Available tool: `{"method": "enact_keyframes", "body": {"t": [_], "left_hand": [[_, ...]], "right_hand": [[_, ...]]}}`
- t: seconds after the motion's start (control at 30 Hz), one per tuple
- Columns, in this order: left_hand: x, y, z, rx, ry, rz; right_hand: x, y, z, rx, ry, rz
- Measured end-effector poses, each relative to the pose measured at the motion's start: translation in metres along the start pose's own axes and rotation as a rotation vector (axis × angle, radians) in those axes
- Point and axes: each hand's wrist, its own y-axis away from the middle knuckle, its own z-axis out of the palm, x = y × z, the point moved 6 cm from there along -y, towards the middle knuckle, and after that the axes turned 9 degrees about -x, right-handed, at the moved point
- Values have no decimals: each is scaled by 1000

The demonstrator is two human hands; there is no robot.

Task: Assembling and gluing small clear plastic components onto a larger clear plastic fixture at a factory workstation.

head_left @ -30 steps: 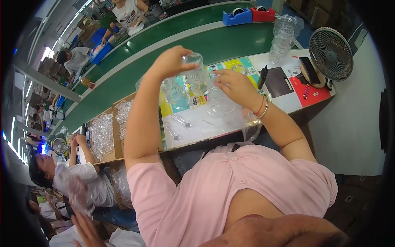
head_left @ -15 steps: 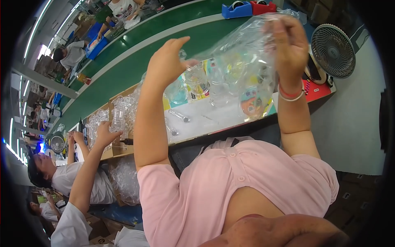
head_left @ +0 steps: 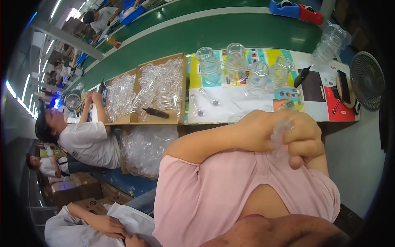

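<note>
My left hand [head_left: 255,128] and my right hand [head_left: 303,138] are together in front of my chest, close to the table's near edge. Between the curled fingers of the right hand shows a crumpled piece of clear plastic [head_left: 281,131], perhaps film; its full shape is hidden. The left hand is against it, its fingers mostly covered. Beyond the hands, several clear bottle-shaped vessels [head_left: 258,78] stand on a colourful printed sheet [head_left: 193,68]. Two clear tubes [head_left: 210,97] with shiny round ends lie to their left.
Cardboard trays [head_left: 184,88] of clear plastic parts stand at left, a black tool [head_left: 155,112] on the rim. Another black tool [head_left: 302,77], stacked clear vessels [head_left: 329,43] and a fan [head_left: 366,81] are at right. A co-worker [head_left: 88,142] sits left; a green belt [head_left: 173,35] runs behind.
Both hands have come down from over the table to my chest. The spread clear bag is bunched up or out of sight. The view has shifted, showing more of the trays.
</note>
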Motion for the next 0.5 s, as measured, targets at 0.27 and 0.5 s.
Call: {"method": "enact_keyframes", "body": {"t": [0.27, 0.5], "left_hand": [[-70, 40, -12, 708, 1107, 20], [-89, 40, 27, 567, 1381, -22]], "right_hand": [[42, 26, 45, -306, 440, 555], [56, 77, 66, -178, 644, 409]]}}
